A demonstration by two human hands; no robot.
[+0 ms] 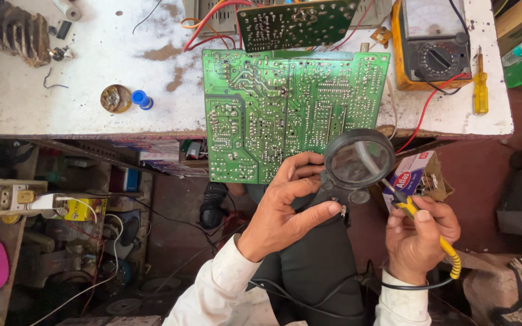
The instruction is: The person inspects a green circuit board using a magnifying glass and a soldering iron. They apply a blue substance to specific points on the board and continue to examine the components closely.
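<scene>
A large green circuit board point(285, 108) lies solder side up, overhanging the front edge of the white worn workbench point(92, 72). My left hand point(288, 205) grips the black handle of a round magnifying glass point(357, 162), whose lens hovers over the board's lower right corner. My right hand point(419, 238) holds a yellow-handled soldering iron point(409, 207) by its grip, tip pointing up-left toward the lens. Its coiled yellow cord runs down past my wrist.
A yellow analog multimeter point(433, 45) with red and black leads sits at the back right, a yellow screwdriver point(480, 84) beside it. A second dark board point(294, 23) stands behind. A flux tin point(115, 98), a blue spool point(141, 98), shelves of clutter at the left.
</scene>
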